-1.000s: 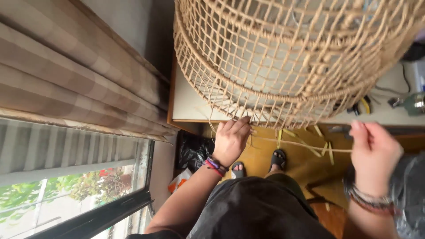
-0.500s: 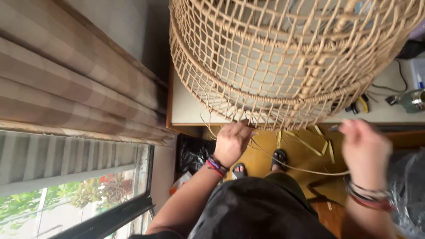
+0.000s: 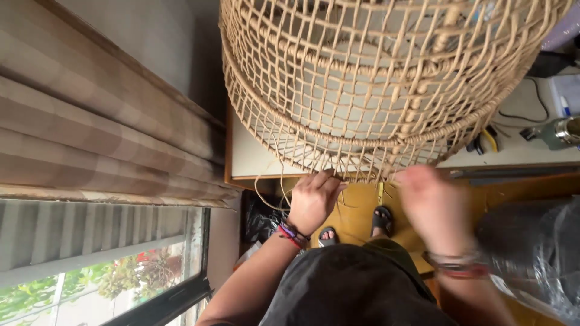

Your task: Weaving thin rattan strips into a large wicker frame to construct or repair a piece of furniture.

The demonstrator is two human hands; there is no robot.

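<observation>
On the pale table (image 3: 254,160) before you stood the big open-weave rattan basket (image 3: 374,78), its domed body already latticed and bound by a thick rim band, while the lower edge was unfinished: loose strand ends (image 3: 272,193) hung from it over the table edge, so I judged the edge weaving as what was left. Your left hand (image 3: 314,199) was curled at that edge, fingers pinched together on the strands. Your right hand (image 3: 432,208) was just beside it under the rim, blurred, so I could not tell its grip. Below were your sandalled feet (image 3: 380,217) on the yellow floor, curtains (image 3: 90,139) at left
</observation>
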